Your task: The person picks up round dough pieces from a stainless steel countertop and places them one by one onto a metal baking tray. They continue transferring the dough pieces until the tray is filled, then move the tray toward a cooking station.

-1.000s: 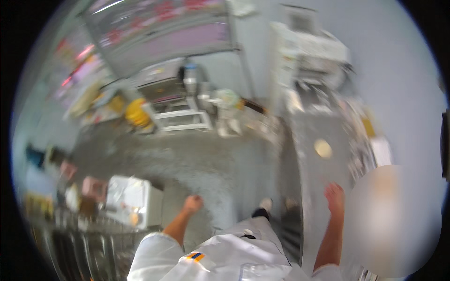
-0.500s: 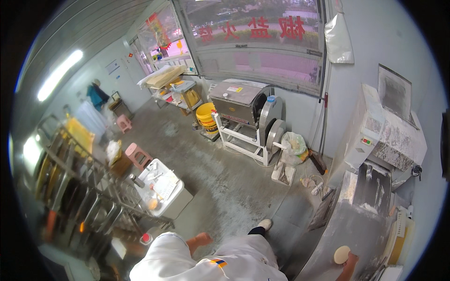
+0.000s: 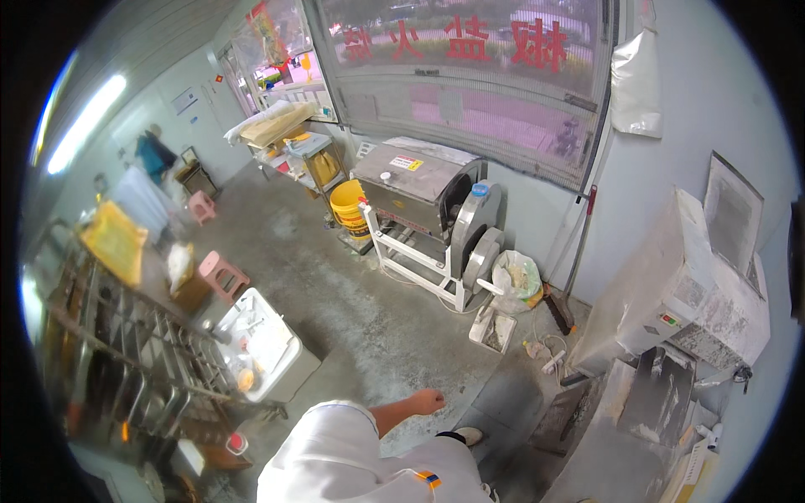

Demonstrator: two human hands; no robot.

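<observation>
Left hand (image 3: 429, 401) above floor (image 3: 335, 314), fingers look curled, cannot tell if grip holds anything, right hand out of view, shallow tray (image 3: 493, 329) on floor ahead, steel machine (image 3: 407, 182) beyond, counter (image 3: 608, 465) lower right.

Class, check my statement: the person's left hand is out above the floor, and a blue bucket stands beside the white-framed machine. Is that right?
Not quite: the head view shows a yellow bucket, not a blue one, beside the white-framed machine. The person's left hand is indeed out above the floor.
</observation>
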